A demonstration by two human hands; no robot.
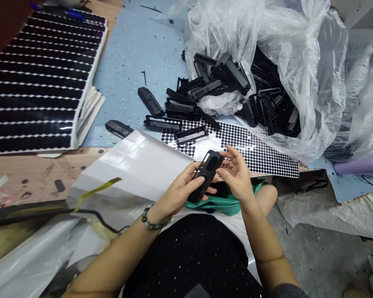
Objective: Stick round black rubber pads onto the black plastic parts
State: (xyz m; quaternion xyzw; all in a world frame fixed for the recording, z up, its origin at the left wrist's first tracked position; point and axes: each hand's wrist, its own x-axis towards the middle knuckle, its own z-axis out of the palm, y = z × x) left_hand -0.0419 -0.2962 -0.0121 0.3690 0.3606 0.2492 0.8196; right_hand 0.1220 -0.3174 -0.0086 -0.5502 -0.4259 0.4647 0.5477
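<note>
In my left hand [186, 182] is a long black plastic casing [207, 170] with a dark oval recess, held tilted above my lap. The thumb lies across its near face and the other fingers wrap behind it. My right hand [236, 171] is at the casing's upper right end, thumb and fingertips loosely around that edge. Just beyond lies a sheet of small black round stickers [251, 151], partly under a black rectangular frame [191, 135]. A white backing sheet [130, 165] slopes down on the left, beside my left hand.
Loose black casings [182, 105] are heaped on the blue tabletop [136, 45], spilling from a clear plastic bag [298, 54]. Stacked sheets of black strips [40, 82] lie at left. A purple bottle [357, 165] is at right. Green cloth [228, 200] hangs below my hands.
</note>
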